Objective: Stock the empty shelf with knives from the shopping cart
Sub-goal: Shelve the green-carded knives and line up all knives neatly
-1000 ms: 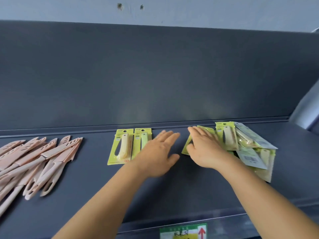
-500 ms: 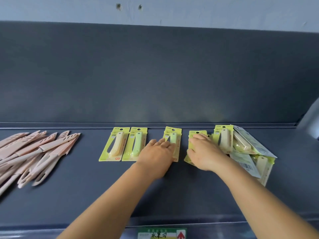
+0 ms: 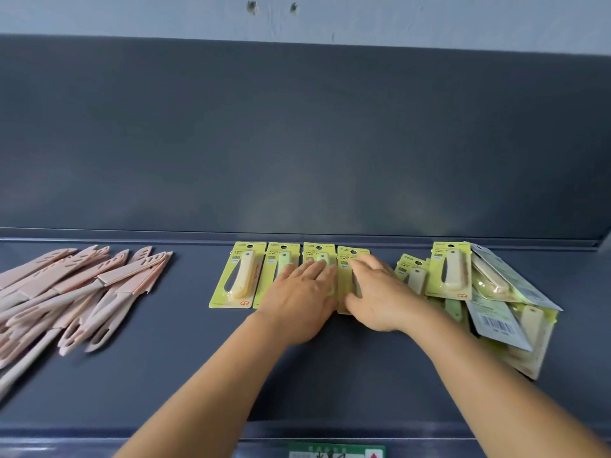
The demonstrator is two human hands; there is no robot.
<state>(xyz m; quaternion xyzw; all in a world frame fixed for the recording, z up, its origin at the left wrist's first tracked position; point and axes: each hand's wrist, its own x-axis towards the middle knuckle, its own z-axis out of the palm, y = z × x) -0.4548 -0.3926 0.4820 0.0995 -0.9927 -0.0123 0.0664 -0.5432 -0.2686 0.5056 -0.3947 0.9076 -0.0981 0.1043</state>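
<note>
Several fruit knives on yellow-green cards lie side by side on the dark grey shelf [image 3: 330, 375]. The leftmost card [image 3: 239, 276] is uncovered. My left hand [image 3: 302, 300] lies flat with straight fingers on the second and third cards [image 3: 315, 256]. My right hand [image 3: 380, 295] rests flat on the fourth card [image 3: 347, 259], fingers extended. A loose pile of the same carded knives [image 3: 489, 292] sits to the right, some face down with barcodes showing.
A heap of pink sheathed knives [image 3: 76, 292] covers the shelf's left part. The shelf's back panel [image 3: 297, 143] rises right behind the cards. A green price label [image 3: 334, 452] sits on the front edge.
A fourth card now lies in the row, under my right hand, which moved left from the pile. My left hand stays pressed on the neighbouring cards. The view shifted slightly.
</note>
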